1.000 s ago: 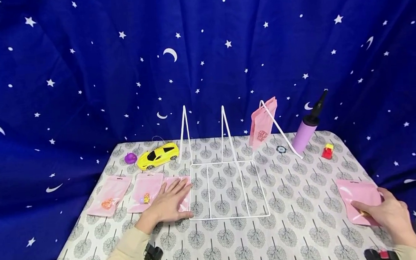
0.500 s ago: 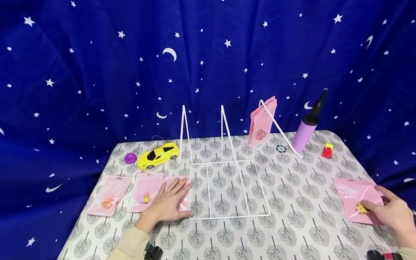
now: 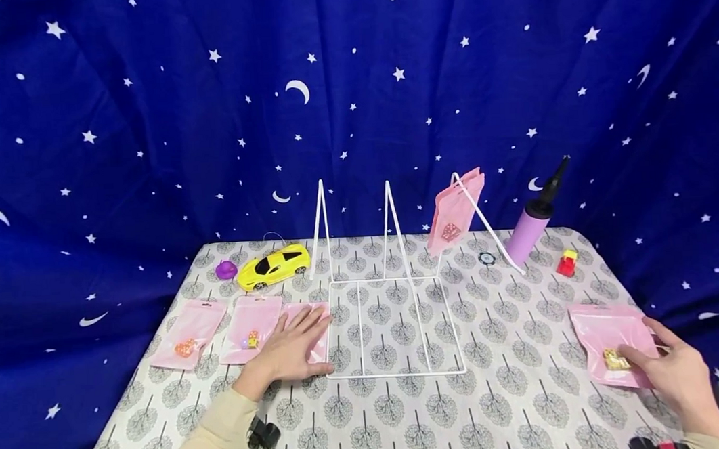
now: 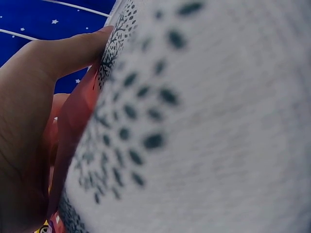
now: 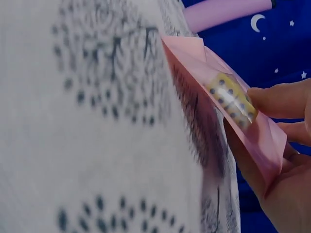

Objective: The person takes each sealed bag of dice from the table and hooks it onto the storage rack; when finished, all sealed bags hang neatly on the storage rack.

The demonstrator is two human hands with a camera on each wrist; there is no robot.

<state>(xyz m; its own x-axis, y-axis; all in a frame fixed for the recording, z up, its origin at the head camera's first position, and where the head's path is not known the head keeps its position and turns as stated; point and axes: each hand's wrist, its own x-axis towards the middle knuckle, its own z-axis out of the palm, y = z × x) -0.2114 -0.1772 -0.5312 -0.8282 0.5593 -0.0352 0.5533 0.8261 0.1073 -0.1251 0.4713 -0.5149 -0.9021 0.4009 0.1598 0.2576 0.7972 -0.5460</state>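
Observation:
At the table's right side my right hand (image 3: 678, 367) pinches the edge of a pink zip pouch (image 3: 603, 323), thumb on top and fingers beneath. Through its front shows a yellow dotted piece (image 5: 232, 97); in the right wrist view the pouch is tilted, lifted along the held side. My left hand (image 3: 293, 347) lies flat with spread fingers over another pink pouch (image 3: 321, 350), mostly hidden beneath it, at the left edge of a white wire rack (image 3: 398, 375). Pink pouches (image 3: 452, 213) hang from the rack's right prong, one with a red dotted piece.
Left of my left hand lie two more pink pouches, a near one (image 3: 251, 318) and a farther one (image 3: 198, 321). Behind them are a yellow toy car (image 3: 273, 268) and a purple toy (image 3: 225, 270). A purple hand pump (image 3: 527, 236) and a red-yellow toy (image 3: 567, 263) stand back right.
My right hand has drawn its pouch slightly left, and more of the yellow piece shows beside the thumb. The left hand has stayed in place.

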